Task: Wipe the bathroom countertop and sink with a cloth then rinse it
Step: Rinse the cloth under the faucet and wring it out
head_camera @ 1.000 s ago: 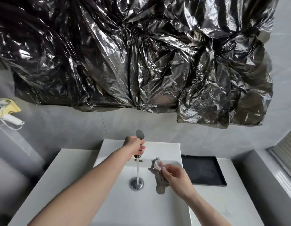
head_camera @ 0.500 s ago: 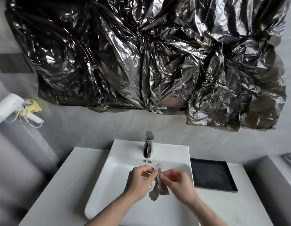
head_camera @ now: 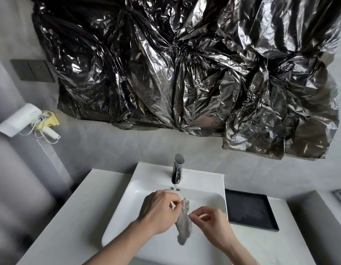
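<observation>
A wet grey cloth (head_camera: 183,224) hangs crumpled over the white sink (head_camera: 139,197), just below the chrome faucet (head_camera: 177,172). My left hand (head_camera: 158,211) pinches the cloth's top edge with its fingertips. My right hand (head_camera: 210,224) pinches the cloth's right side a little lower. Both hands are over the basin, close together. A short run of water shows at the spout; the drain is hidden behind my hands. The white countertop (head_camera: 70,217) lies on either side of the sink.
A black tray (head_camera: 250,209) sits on the counter right of the sink. Crumpled black plastic sheeting (head_camera: 185,73) covers the wall above. A white hair dryer (head_camera: 18,119) hangs at left, with a dark switch plate (head_camera: 33,70) above it.
My left hand left the faucet handle and came down to the cloth. Both hands now pinch it and have drawn slightly apart. The view has tilted up and to the left.
</observation>
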A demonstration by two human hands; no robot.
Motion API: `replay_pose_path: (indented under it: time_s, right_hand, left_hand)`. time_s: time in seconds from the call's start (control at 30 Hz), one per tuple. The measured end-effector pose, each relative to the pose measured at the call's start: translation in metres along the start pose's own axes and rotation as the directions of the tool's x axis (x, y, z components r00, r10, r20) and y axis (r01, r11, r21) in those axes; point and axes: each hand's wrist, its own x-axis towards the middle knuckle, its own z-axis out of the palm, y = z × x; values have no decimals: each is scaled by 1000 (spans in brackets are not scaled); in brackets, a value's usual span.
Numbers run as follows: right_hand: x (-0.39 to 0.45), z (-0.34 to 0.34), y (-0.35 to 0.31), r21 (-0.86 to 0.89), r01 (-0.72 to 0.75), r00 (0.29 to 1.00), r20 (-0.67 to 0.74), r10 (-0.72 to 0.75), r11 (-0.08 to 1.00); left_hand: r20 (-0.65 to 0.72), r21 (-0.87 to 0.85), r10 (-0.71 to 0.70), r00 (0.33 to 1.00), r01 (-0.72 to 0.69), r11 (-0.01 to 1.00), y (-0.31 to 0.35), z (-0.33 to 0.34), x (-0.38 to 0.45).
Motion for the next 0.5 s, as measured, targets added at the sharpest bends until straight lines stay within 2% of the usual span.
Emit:
replay_pose_path:
  time_s: [0.13, 0.23, 0.4, 0.5]
  right_hand:
    - [1, 3, 1, 80, 85, 996, -40, -82, 993]
    - [8, 8, -7, 73, 167, 986, -12, -166, 983]
    - [13, 13, -28, 96, 213, 974, 58, -219, 972]
    - [17, 11, -27, 209, 171, 985, 3, -175, 963]
  left_hand:
    - [69, -198, -13, 998, 27, 980, 8, -15, 4]
    - [175, -236, 14, 985, 28, 971, 10, -25, 7]
    - [166, -249, 77, 983, -34, 968, 5, -32, 8]
    - [135, -258, 64, 989, -28, 966, -6, -31, 7]
